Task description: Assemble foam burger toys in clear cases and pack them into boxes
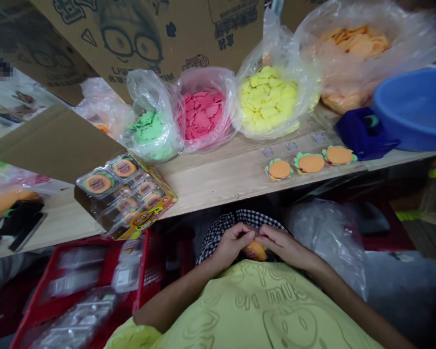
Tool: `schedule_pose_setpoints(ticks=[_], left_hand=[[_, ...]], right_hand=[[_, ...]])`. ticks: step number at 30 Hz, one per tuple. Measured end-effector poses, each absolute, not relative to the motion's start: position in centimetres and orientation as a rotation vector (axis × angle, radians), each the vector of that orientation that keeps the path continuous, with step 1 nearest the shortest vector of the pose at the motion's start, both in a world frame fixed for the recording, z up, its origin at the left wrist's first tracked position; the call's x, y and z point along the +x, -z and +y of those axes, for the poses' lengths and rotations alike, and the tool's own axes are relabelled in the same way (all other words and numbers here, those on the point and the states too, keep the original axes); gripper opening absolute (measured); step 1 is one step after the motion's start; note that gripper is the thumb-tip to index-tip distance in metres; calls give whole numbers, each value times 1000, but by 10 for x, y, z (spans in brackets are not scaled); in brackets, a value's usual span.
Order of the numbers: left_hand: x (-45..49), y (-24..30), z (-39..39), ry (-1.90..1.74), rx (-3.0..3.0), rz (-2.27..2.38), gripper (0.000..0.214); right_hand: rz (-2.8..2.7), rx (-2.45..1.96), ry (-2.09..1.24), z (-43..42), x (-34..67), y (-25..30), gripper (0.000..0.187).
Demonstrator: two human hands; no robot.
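Note:
My left hand (234,242) and my right hand (283,245) meet in my lap, below the table edge. Both have fingers curled round a small orange foam burger piece (255,250) held between them. On the wooden table (210,179) above lie three finished foam burgers (308,163) in a row. Behind them stand plastic bags of foam pieces: green (147,127), pink (202,114), yellow (267,99) and orange (356,46).
A packaged tray of burger toys (125,194) overhangs the table's front left. A red crate (87,286) with clear plastic packs sits below left. A blue basin (416,106) and a dark blue tool (365,133) stand at right. Cardboard boxes (148,34) line the back.

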State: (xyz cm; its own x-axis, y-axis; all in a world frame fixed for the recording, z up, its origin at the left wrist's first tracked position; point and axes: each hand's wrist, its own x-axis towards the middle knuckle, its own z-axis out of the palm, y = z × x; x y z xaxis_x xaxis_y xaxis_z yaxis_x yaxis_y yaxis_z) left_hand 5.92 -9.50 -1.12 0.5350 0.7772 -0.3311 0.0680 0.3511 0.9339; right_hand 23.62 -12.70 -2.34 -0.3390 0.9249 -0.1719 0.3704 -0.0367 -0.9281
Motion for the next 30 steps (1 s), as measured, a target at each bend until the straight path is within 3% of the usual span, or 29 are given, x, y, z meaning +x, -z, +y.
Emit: schedule_pose_setpoints(ticks=[8,30], left_hand=[[57,3,-76,-532,1644,929,13],[54,13,-100,-565,1283,1070,18]], right_hand=[[-1849,-1369,-1314,-122,234,19,25],[-1959,-1228,-1350,-123,222,18,27]])
